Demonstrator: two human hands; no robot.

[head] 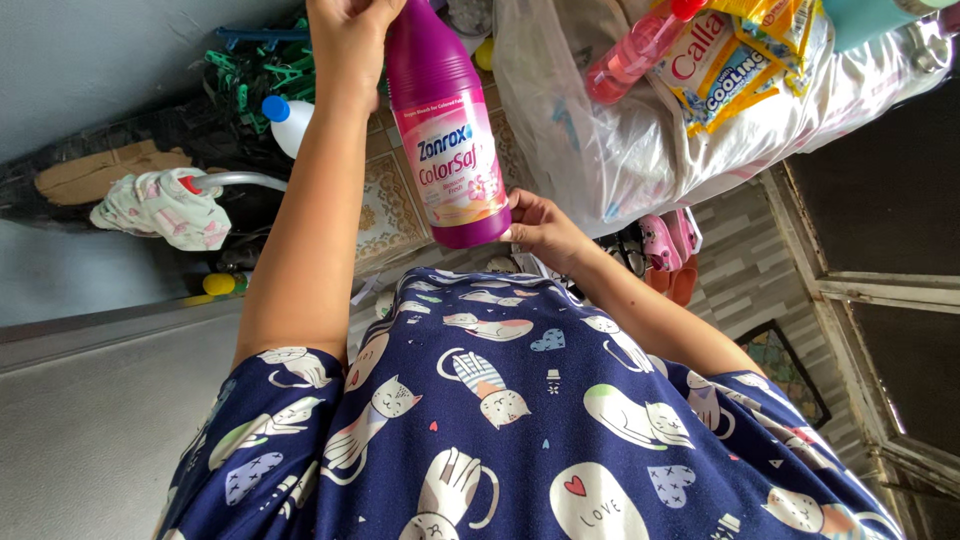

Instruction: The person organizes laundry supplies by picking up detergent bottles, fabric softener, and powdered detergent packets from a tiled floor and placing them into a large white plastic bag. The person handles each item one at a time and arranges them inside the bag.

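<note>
Hands both grip the purple bottle point(445, 130) at upper centre of the frame, left hand point(345, 40) wrapped round its neck, right hand point(540, 228) cupping its base.

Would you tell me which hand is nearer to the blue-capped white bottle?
Left. The left hand grips the purple bottle at its top, just beside the white bottle; the right hand holds the purple bottle's base, farther off.
</note>
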